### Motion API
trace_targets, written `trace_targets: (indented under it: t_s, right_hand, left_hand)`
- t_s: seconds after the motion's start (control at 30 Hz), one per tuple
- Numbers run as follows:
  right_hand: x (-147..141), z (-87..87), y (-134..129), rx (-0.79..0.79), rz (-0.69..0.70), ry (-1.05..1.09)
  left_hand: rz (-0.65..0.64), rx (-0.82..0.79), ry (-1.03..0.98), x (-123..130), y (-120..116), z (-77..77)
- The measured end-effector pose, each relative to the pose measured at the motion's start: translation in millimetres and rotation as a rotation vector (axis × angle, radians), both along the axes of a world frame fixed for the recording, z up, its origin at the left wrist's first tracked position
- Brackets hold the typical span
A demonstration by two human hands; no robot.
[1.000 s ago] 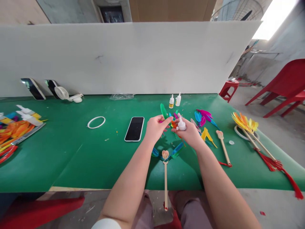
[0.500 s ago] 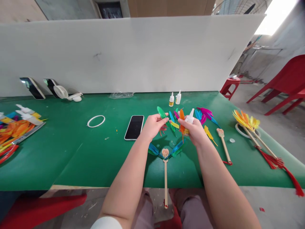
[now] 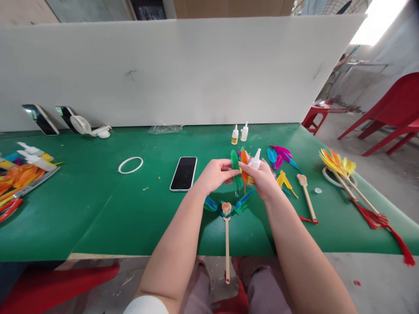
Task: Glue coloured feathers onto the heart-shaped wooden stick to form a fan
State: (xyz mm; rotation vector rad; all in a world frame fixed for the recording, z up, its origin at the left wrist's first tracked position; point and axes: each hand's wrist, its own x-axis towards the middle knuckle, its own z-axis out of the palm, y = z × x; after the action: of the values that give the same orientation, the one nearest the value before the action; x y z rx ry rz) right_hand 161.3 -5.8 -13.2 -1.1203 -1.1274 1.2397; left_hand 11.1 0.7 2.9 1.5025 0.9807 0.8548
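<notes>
My left hand [image 3: 218,175] pinches a green feather [image 3: 235,160], held upright just left of my other hand. In my right hand [image 3: 262,178] are a white-tipped glue bottle [image 3: 254,162] and an orange feather [image 3: 244,168]; the fingers are closed around them. Below both hands, a wooden stick with a heart-shaped head [image 3: 226,208] lies with its handle past the table's front edge. Blue-green feathers [image 3: 242,201] spread from either side of the head. Magenta and blue feathers [image 3: 278,158] and yellow feathers [image 3: 285,181] lie right of my hands.
A phone [image 3: 183,173] and a white ring [image 3: 130,165] lie to the left. Two small bottles [image 3: 235,135] stand behind my hands. Another heart-headed stick [image 3: 307,198] and finished-looking yellow feather fans [image 3: 338,165] are on the right. Feathers, glue bottles and red-handled scissors [image 3: 11,209] lie far left.
My hands have come closer together. The green feather has moved right and turned from slanted to upright, beside the orange feather. The bottle has shifted slightly left.
</notes>
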Motion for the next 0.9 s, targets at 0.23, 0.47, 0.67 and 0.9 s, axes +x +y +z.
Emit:
trace_targets:
  t_s: [0.23, 0.47, 0.67, 0.9]
  right_hand:
    - [-2, -2.9, 2, 0.008, 0.001, 0.0]
    - [-6, -3.4, 1, 0.021, 0.007, 0.014]
    - [-4, -0.2, 1, 0.017, -0.002, 0.019]
    - [96, -3.7, 14, 0.088, -0.622, -0.318]
  left_hand:
    - [0.005, 0.021, 0.01, 0, -1, 0.6]
    - [0.024, 0.028, 0.007, 0, -1, 0.9]
    - [0.05, 0.048, -0.003, 0, 0, -0.6]
    - [0.36, 0.173, -0.02, -3, 5, -2.0]
